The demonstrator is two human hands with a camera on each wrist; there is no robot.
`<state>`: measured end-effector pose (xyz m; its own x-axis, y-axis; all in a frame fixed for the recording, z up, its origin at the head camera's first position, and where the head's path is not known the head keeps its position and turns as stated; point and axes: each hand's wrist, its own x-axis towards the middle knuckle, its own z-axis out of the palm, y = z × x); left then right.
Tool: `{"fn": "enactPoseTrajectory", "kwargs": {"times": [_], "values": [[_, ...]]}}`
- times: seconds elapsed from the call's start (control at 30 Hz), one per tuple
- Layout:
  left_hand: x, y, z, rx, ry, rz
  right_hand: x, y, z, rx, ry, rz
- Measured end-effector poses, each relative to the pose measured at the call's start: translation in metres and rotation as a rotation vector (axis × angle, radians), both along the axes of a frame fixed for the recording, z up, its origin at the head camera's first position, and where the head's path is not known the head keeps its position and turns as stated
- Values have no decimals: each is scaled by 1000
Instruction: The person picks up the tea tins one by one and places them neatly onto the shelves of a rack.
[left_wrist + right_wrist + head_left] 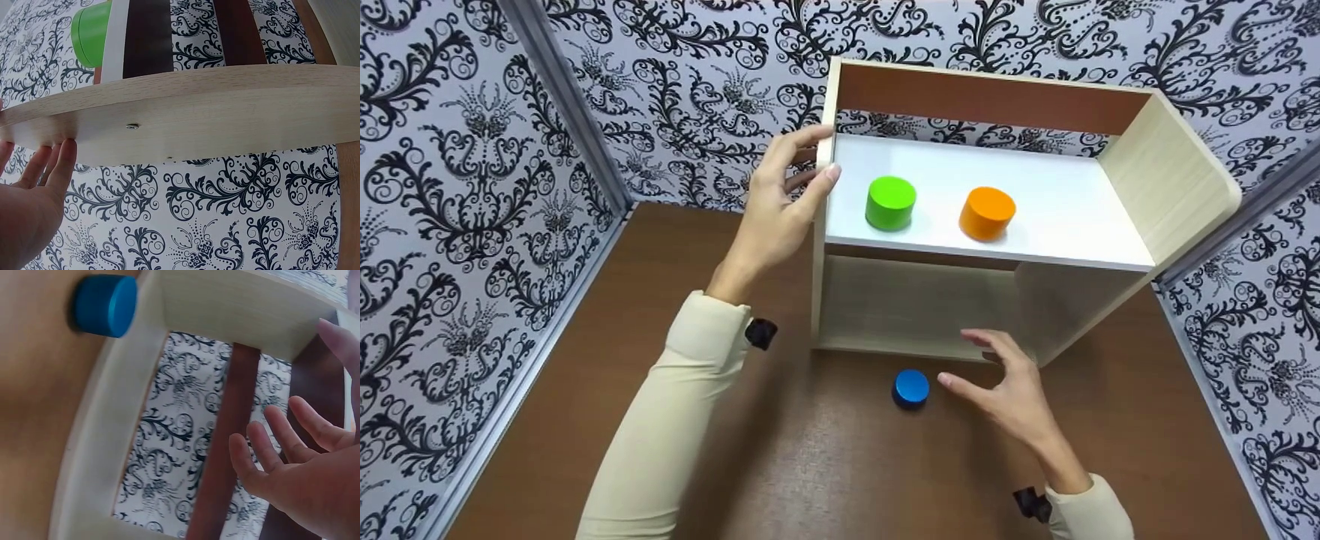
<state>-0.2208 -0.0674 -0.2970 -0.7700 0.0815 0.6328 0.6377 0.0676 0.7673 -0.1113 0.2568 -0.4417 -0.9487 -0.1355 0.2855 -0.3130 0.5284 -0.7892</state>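
Note:
A small wooden shelf unit [990,259] stands on the brown table. My left hand [784,199] holds its left side panel [214,121], the thumb at the front edge and the fingers on the outer face. On the white upper shelf sit a green cylinder [891,204] and, to its right, an orange cylinder [988,214]. A blue cylinder [911,388] lies on the table in front of the unit. Just right of it is my right hand [1009,386], thumb and fingers spread apart and holding nothing. In the right wrist view the blue cylinder [106,305] appears beyond the unit's bottom board.
Patterned white-and-black walls [472,187] enclose the table [810,465] at the left, back and right. The unit's right side panel [1174,169] flares outward in view. Its lower compartment [915,304] faces me.

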Motion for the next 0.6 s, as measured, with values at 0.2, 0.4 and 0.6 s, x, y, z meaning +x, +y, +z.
{"fn": "enactPoseTrajectory", "kwargs": {"times": [0.2,0.4,0.6], "values": [[0,1,1,-3,-14,0,-3,-2,-24,24,-33,17],[1,0,1,-6,-11,2,-5,-4,-45,56,-56,26],[1,0,1,-11,-8,3,-8,-4,-63,87,-69,20]]}}
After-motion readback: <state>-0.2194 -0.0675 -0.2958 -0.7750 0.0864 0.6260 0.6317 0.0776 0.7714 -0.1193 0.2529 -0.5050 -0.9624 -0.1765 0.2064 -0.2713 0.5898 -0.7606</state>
